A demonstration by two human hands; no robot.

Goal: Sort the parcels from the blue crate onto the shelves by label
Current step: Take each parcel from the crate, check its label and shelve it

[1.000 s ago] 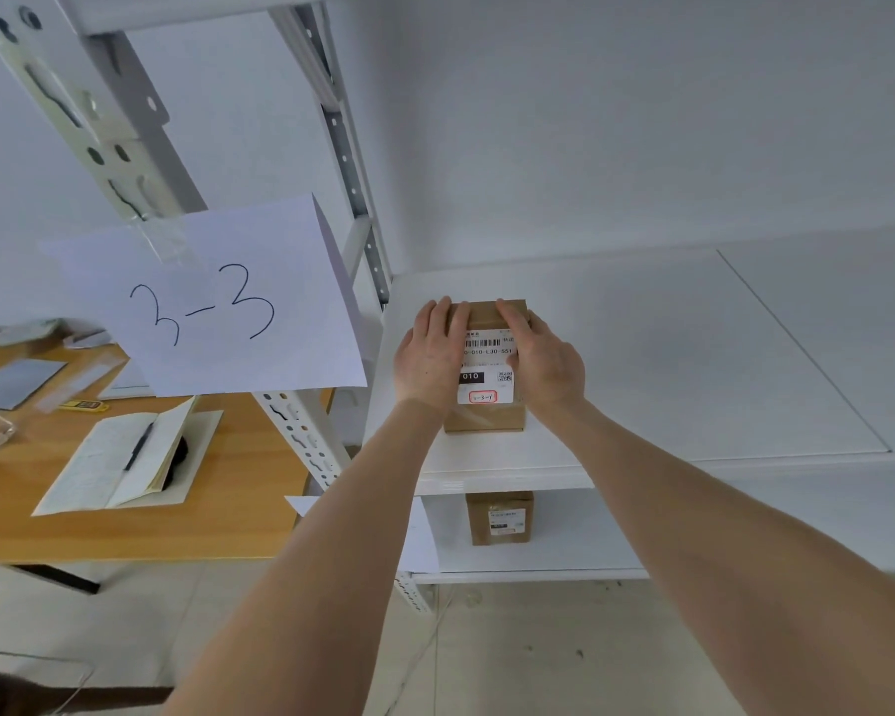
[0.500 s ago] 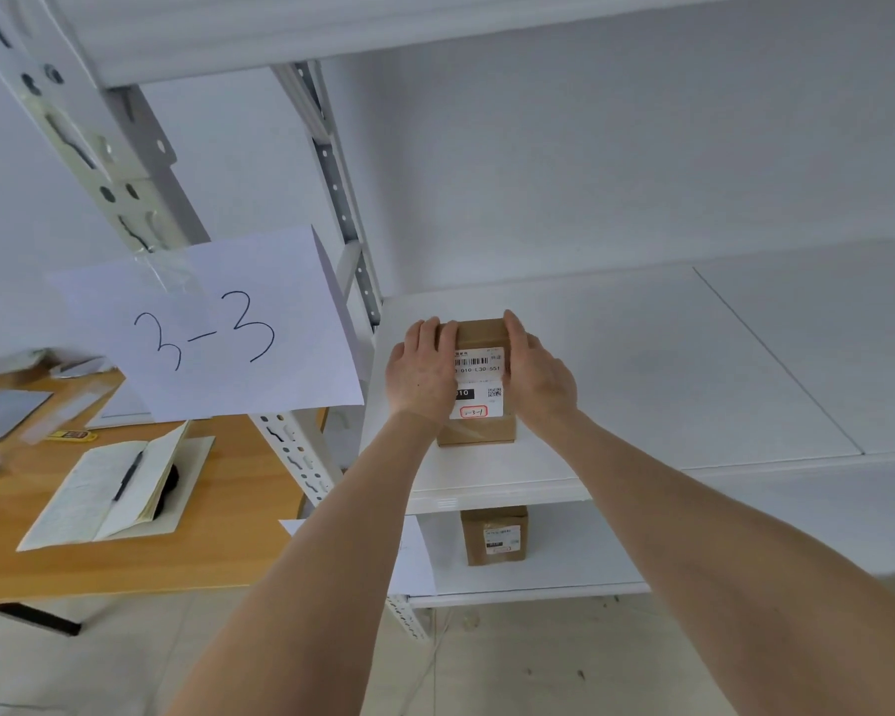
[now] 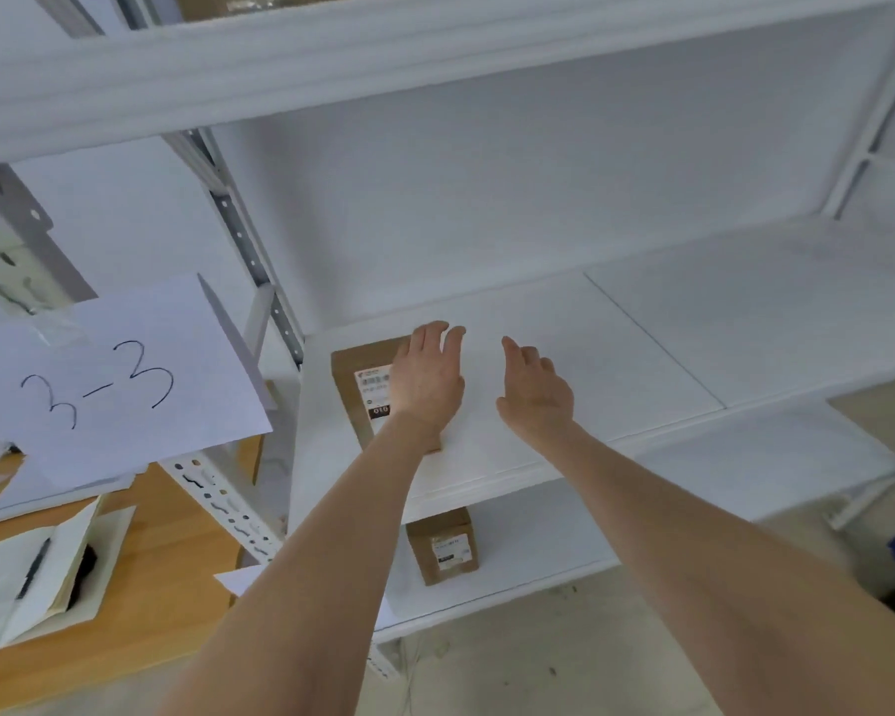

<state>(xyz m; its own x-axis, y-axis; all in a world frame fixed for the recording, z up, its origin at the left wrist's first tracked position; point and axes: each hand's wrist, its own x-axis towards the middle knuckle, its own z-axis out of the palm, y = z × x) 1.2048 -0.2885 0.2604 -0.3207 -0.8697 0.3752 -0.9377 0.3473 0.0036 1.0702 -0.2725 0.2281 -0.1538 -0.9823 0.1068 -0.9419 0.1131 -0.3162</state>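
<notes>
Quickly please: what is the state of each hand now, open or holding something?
Left hand: open, fingers straight over the parcel, not gripping it.
Right hand: open, holding nothing, beside the parcel over the shelf.

Parcel [image 3: 363, 390] on shelf [image 3: 641, 354], near its left end, toward the front. Left hand [image 3: 427, 377] over the parcel's right side; right hand [image 3: 536, 392] further right, apart from it, above the shelf. 2nd parcel [image 3: 443, 545] on lower shelf [image 3: 538, 529], below the 1st. Sign [image 3: 109, 385] on the post left of the shelf. Counter [image 3: 166, 550] further left, notebook [image 3: 37, 576] on it.
</notes>
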